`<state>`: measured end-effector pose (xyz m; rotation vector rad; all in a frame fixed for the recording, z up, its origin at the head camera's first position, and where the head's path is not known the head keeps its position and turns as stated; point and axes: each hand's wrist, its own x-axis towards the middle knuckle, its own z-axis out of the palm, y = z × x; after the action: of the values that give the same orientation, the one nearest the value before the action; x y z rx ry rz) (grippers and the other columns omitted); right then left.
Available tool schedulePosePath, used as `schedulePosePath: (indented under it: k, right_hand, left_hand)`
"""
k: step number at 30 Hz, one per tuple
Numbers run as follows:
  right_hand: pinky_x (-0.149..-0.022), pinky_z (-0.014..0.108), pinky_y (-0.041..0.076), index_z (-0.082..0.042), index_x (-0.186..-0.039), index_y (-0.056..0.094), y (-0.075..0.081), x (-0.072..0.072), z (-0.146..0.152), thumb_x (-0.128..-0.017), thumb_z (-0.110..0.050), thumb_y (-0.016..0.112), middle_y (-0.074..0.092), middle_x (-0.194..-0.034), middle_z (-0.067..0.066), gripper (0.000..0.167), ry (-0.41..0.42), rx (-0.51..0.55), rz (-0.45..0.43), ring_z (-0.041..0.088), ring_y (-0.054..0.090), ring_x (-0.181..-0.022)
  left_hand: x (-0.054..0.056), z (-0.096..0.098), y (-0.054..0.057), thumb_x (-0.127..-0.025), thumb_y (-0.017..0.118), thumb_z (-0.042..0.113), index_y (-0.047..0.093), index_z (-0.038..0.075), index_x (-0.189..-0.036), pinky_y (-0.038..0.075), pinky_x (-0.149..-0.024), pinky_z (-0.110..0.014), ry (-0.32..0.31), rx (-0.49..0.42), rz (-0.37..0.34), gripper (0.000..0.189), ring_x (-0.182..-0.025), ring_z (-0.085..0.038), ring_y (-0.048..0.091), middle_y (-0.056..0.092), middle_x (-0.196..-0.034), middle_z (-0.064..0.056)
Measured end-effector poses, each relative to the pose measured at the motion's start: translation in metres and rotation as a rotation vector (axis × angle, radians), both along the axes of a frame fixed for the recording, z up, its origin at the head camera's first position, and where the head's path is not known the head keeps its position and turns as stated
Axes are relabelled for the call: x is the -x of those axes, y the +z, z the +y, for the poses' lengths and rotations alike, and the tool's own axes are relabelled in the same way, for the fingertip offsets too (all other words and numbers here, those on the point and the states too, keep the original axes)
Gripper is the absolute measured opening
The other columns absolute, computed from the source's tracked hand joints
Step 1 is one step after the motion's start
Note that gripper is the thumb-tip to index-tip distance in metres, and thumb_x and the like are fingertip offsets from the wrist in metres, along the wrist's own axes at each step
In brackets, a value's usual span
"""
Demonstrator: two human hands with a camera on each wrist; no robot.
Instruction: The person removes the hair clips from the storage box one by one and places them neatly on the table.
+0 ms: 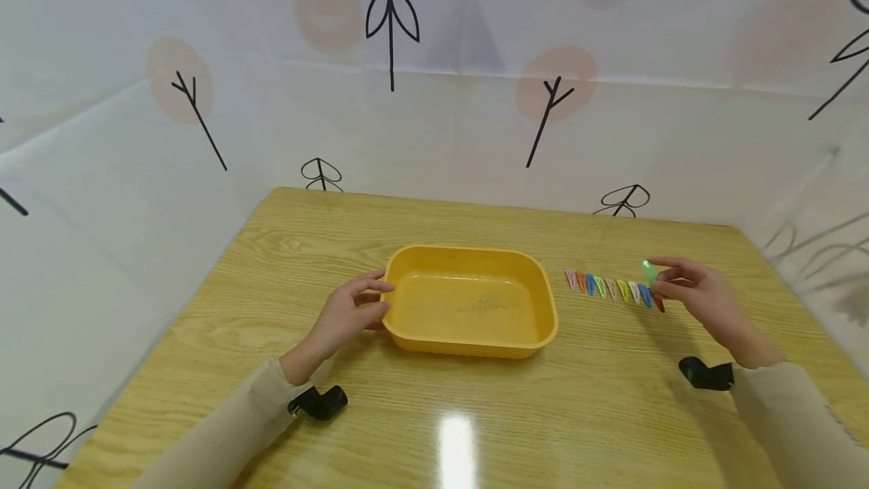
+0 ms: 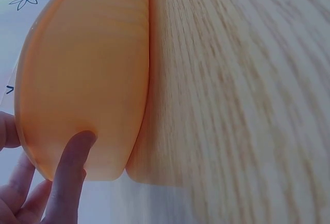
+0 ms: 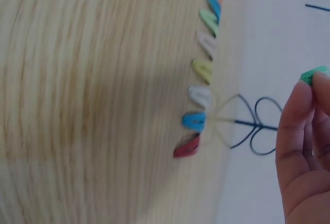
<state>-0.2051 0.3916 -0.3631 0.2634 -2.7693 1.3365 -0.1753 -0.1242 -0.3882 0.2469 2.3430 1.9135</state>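
On the left, my left hand [image 1: 351, 306] holds the end of a yellow plastic basin [image 1: 468, 345]. In the left wrist view its thumb [image 2: 77, 154] lies against the basin's outer wall, and other fingers reach to the rim. Raised over the table on the right, my right hand [image 1: 699, 300] pinches a green hair clip [image 3: 311, 75] between thumb and fingertips. Below it runs a row of several colourful hair clips, among them a yellow clip [image 3: 202, 71], a blue clip [image 3: 194, 121] and a red clip [image 3: 186, 146] at the near end in the right wrist view.
The basin and clips rest on a wood-grain table [image 1: 577, 421]. A white cloth [image 1: 448, 142] with black plant drawings hangs behind it and at both sides. Each sleeve carries a black wrist mount, one [image 1: 319, 403] at left and another [image 1: 706, 374] at right.
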Motion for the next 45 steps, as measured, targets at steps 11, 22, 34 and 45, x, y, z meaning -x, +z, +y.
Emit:
schedulePosePath:
  k: [11,22,34,45]
  right_hand:
    - [-0.065,0.024,0.052,0.003,-0.135,0.044,-0.015,0.004,0.027,-0.095,-0.022,0.055,0.054,-0.098,0.007,0.048,-0.034,-0.076,-0.092,-0.002,0.058,-0.079]
    - [-0.064,0.021,0.053,0.016,-0.132,0.038,-0.033,0.009,0.046,-0.096,-0.018,0.051,0.058,-0.099,0.017,0.051,-0.038,-0.149,-0.207,0.0,0.059,-0.075]
    - [-0.074,0.042,0.051,0.017,-0.128,0.043,-0.032,0.017,0.049,-0.095,-0.019,0.052,0.052,-0.115,0.035,0.05,0.02,-0.319,-0.247,0.02,0.06,-0.088]
    - [-0.064,0.029,0.051,0.019,-0.124,0.045,-0.034,0.018,0.048,-0.095,-0.02,0.054,0.059,-0.102,0.03,0.05,0.02,-0.343,-0.219,0.018,0.059,-0.08]
  left_hand:
    - [-0.001,0.0,0.001,-0.086,0.063,0.002,0.06,-0.007,-0.114,0.057,-0.069,-0.039,-0.011,0.004,0.006,0.03,-0.113,-0.036,0.051,0.034,-0.146,-0.01]
    - [-0.001,0.0,0.001,-0.085,0.064,0.003,0.061,-0.006,-0.113,0.057,-0.067,-0.037,-0.002,0.011,0.001,0.029,-0.112,-0.033,0.052,0.037,-0.145,-0.007]
    - [-0.001,0.001,0.001,-0.085,0.064,0.003,0.061,-0.006,-0.113,0.057,-0.068,-0.037,-0.011,0.01,0.005,0.03,-0.113,-0.034,0.051,0.036,-0.145,-0.007]
    - [-0.001,0.001,0.001,-0.085,0.064,0.003,0.06,-0.006,-0.113,0.057,-0.069,-0.038,-0.013,0.005,-0.001,0.03,-0.114,-0.035,0.05,0.035,-0.145,-0.007]
